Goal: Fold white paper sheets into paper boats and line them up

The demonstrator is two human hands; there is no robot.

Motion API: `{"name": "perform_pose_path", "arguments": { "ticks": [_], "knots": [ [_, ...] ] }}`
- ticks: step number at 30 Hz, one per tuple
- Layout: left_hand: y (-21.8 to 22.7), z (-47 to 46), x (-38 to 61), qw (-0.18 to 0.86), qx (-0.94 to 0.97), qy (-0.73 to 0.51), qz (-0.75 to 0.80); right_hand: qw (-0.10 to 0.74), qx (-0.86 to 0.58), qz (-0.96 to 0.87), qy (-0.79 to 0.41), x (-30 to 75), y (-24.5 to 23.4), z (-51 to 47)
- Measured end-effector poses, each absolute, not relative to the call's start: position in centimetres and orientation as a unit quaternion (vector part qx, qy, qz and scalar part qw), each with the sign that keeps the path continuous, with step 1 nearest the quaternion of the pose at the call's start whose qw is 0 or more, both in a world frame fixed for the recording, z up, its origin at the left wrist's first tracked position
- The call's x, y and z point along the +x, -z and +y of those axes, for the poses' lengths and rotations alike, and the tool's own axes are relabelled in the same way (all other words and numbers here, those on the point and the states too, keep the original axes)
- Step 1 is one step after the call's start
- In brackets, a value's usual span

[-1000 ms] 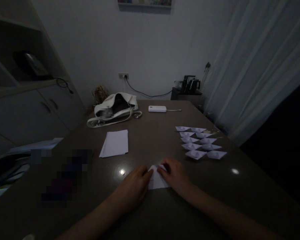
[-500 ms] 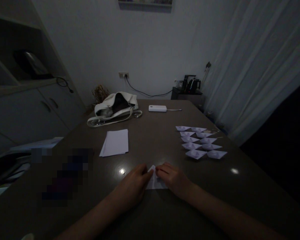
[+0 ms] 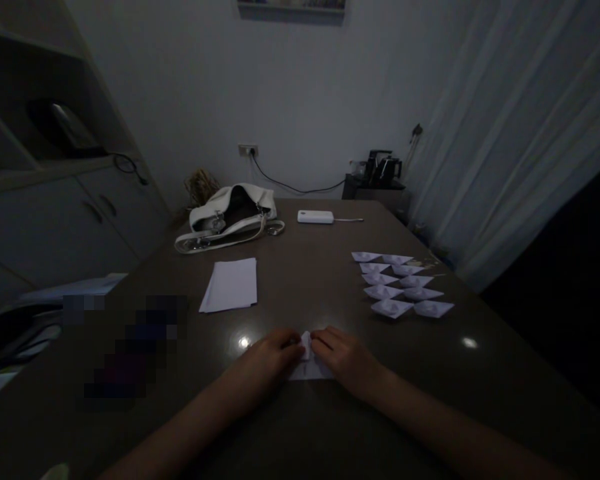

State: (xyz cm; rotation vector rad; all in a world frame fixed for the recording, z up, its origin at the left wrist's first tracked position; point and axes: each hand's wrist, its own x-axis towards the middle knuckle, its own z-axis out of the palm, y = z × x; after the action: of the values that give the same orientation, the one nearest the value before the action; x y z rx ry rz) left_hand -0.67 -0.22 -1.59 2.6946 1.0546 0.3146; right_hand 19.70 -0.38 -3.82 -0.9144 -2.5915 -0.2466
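A partly folded sheet of white paper (image 3: 310,370) lies on the table close in front of me, with a pointed top and a wide lower edge. My left hand (image 3: 270,357) is closed on its left side, thumb and fingers pinching near the point. From the right, my right hand (image 3: 347,360) pinches the opposite side, its fingertips close to the left ones. Parts of the paper are hidden under both hands. Beyond my right hand, several folded paper boats (image 3: 393,307) stand in two columns. A stack of white paper (image 3: 233,285) lies beyond my left hand.
A white handbag (image 3: 230,213) sits open at the table's far left. Near the back edge lies a white power bank (image 3: 315,217) with a short cable. A blurred-out dark patch (image 3: 135,347) covers the left side. A black kettle (image 3: 389,171) stands behind the table.
My left thumb and fingers have shifted slightly left on the folded paper, and the creased part near its point looks narrower. My right hand has barely moved.
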Motion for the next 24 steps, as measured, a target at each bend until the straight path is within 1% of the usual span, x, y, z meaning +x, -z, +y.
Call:
{"name": "perform_pose_path", "arguments": {
  "ticks": [4, 8, 14, 24],
  "knots": [
    [1.4, -0.3, -0.8, 0.081, 0.933, -0.097, 0.337, 0.185, -0.32, -0.925, 0.084, 19.5, 3.7, -0.3],
    [0.8, -0.5, -0.7, 0.061, 0.941, -0.105, 0.317, 0.161, -0.327, -0.93, 0.054, 19.3, 3.3, -0.2],
    [0.5, -0.5, -0.6, 0.08, 0.945, -0.11, 0.298, 0.163, -0.355, -0.92, 0.021, 19.2, 3.1, -0.3],
    [1.2, -0.5, -0.6, 0.087, 0.947, -0.111, 0.287, 0.164, -0.357, -0.919, 0.022, 19.3, 3.5, -0.2]
  ]
}}
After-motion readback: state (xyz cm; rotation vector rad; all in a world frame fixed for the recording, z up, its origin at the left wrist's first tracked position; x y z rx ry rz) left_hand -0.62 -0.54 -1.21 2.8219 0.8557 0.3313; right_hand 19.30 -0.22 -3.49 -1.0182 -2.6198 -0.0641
